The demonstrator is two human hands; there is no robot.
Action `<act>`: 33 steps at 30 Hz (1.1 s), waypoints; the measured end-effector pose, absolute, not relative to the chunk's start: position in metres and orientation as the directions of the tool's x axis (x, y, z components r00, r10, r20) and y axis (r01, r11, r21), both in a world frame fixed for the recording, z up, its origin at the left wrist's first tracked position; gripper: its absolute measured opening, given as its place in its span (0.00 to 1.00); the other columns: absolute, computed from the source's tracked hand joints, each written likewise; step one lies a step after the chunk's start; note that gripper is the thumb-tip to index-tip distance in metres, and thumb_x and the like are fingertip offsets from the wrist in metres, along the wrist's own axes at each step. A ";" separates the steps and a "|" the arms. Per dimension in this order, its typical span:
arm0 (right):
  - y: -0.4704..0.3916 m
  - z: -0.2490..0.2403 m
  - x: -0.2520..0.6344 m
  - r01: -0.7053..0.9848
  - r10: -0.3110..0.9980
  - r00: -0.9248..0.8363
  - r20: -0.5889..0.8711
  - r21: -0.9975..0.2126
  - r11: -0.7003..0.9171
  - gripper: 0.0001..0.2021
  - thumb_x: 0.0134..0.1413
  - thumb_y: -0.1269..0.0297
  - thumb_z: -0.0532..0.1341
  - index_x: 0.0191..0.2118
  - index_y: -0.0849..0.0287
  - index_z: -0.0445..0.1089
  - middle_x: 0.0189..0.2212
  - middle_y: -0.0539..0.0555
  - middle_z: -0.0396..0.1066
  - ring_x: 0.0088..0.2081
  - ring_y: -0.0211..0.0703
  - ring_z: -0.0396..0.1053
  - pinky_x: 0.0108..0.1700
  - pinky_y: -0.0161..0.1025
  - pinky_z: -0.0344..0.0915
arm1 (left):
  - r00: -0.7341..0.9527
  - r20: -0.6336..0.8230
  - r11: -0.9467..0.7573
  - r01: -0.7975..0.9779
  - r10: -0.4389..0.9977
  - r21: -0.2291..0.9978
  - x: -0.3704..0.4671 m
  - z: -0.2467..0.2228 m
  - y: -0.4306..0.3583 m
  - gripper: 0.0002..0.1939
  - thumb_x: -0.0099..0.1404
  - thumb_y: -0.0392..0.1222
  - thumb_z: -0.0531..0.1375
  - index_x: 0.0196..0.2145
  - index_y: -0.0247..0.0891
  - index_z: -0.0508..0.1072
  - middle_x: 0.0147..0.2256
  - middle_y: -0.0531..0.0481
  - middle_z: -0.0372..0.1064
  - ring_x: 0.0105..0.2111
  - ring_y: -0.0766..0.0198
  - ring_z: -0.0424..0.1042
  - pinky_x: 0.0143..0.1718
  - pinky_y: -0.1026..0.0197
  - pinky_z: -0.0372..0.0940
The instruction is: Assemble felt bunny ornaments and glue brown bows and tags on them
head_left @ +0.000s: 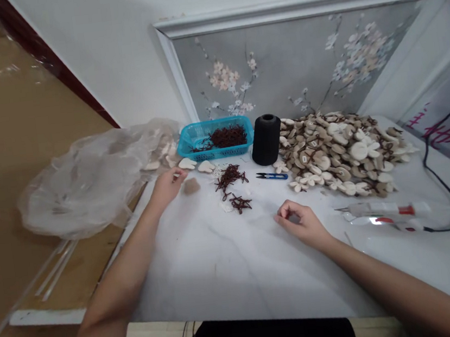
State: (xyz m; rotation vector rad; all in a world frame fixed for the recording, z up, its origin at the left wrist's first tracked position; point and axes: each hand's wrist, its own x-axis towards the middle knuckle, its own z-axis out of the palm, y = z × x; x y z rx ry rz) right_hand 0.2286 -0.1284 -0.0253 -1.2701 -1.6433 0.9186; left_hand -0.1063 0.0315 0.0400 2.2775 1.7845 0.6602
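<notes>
My left hand point(170, 186) is above the left side of the table, its fingers curled and pressed together. Whatever is between them is too small to tell. Close to its fingertips lie a white rabbit-head-shaped fabric piece point(187, 164), a second white piece point(206, 166) and a beige piece point(191, 186). My right hand point(300, 222) is at mid-table, thumb and forefinger meeting in a pinch; I cannot make out anything in it. Between the hands are small dark-brown cord bows point(230, 175), with several more brown bows point(240, 204) in front of them.
Behind stand a blue basket point(190, 155) holding brown bows and a black thread cone point(266, 140). Blue thread snips point(272, 176) lie before the cone. A heap of beige and white pieces point(342, 154) covers the right back. A glue gun point(394, 209) with cord lies right; a plastic bag point(87, 180) left.
</notes>
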 end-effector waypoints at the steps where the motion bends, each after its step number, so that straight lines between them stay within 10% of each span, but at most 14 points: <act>1: -0.129 -0.024 0.228 0.358 0.976 -0.128 0.178 -0.909 0.213 0.12 0.55 0.59 0.57 0.26 0.57 0.58 0.24 0.49 0.63 0.28 0.37 0.60 0.32 0.34 0.59 | 0.212 0.240 -0.307 0.814 0.947 0.493 -0.103 0.046 0.018 0.15 0.64 0.49 0.51 0.36 0.35 0.70 0.37 0.46 0.73 0.34 0.64 0.70 0.35 0.64 0.64; 4: -0.133 -0.021 0.227 0.368 0.975 -0.155 0.160 -0.906 0.208 0.11 0.55 0.58 0.58 0.26 0.57 0.59 0.25 0.49 0.63 0.28 0.37 0.61 0.29 0.33 0.59 | 0.337 0.178 -0.376 0.732 0.925 0.567 -0.092 0.061 -0.033 0.16 0.64 0.51 0.51 0.35 0.37 0.71 0.35 0.48 0.73 0.32 0.64 0.70 0.34 0.64 0.65; 10: -0.142 -0.020 0.223 0.426 0.950 -0.270 0.157 -0.865 0.264 0.10 0.55 0.59 0.57 0.28 0.57 0.60 0.24 0.49 0.64 0.26 0.36 0.62 0.26 0.31 0.59 | -0.016 0.038 0.020 0.992 0.999 -0.124 -0.136 0.071 -0.100 0.15 0.63 0.40 0.51 0.39 0.42 0.76 0.38 0.42 0.75 0.35 0.49 0.73 0.36 0.50 0.64; 13: -0.140 -0.023 0.222 0.426 0.946 -0.291 0.146 -0.865 0.265 0.10 0.56 0.59 0.57 0.28 0.57 0.60 0.25 0.49 0.65 0.27 0.36 0.62 0.27 0.32 0.61 | -0.130 -0.089 0.104 0.964 0.988 -0.244 -0.159 0.071 -0.103 0.17 0.62 0.39 0.51 0.45 0.41 0.75 0.38 0.38 0.74 0.36 0.45 0.73 0.35 0.49 0.64; 19: -0.138 -0.024 0.220 0.425 0.947 -0.286 0.146 -0.866 0.262 0.10 0.56 0.58 0.57 0.28 0.58 0.61 0.25 0.49 0.64 0.27 0.35 0.62 0.28 0.32 0.61 | -0.058 -0.030 0.049 0.964 0.998 -0.261 -0.116 0.068 -0.072 0.27 0.65 0.57 0.45 0.37 0.36 0.76 0.34 0.35 0.74 0.36 0.42 0.73 0.35 0.48 0.64; 26: -0.138 -0.022 0.224 0.471 0.945 -0.286 0.160 -0.835 0.284 0.08 0.56 0.59 0.57 0.31 0.58 0.64 0.26 0.49 0.67 0.27 0.36 0.64 0.29 0.33 0.63 | 0.306 0.018 -0.302 0.945 0.952 -0.124 -0.087 0.035 -0.008 0.15 0.62 0.41 0.52 0.45 0.39 0.71 0.44 0.41 0.73 0.42 0.52 0.73 0.42 0.55 0.65; 30: -0.136 -0.019 0.229 0.465 0.910 -0.292 0.295 -0.788 0.405 0.12 0.54 0.59 0.60 0.42 0.56 0.65 0.36 0.54 0.69 0.37 0.41 0.68 0.38 0.38 0.67 | 0.445 0.263 -0.494 0.854 0.856 0.161 -0.075 0.027 -0.037 0.14 0.62 0.40 0.52 0.42 0.38 0.73 0.40 0.46 0.76 0.37 0.59 0.75 0.41 0.59 0.68; 33: -0.137 -0.016 0.230 0.414 0.827 -0.385 0.409 -0.724 0.551 0.20 0.51 0.57 0.64 0.49 0.56 0.64 0.44 0.59 0.67 0.46 0.46 0.67 0.46 0.44 0.67 | 0.781 0.303 -0.827 0.446 0.547 0.342 -0.053 0.019 -0.077 0.12 0.63 0.38 0.54 0.41 0.41 0.74 0.44 0.49 0.75 0.45 0.63 0.73 0.45 0.62 0.70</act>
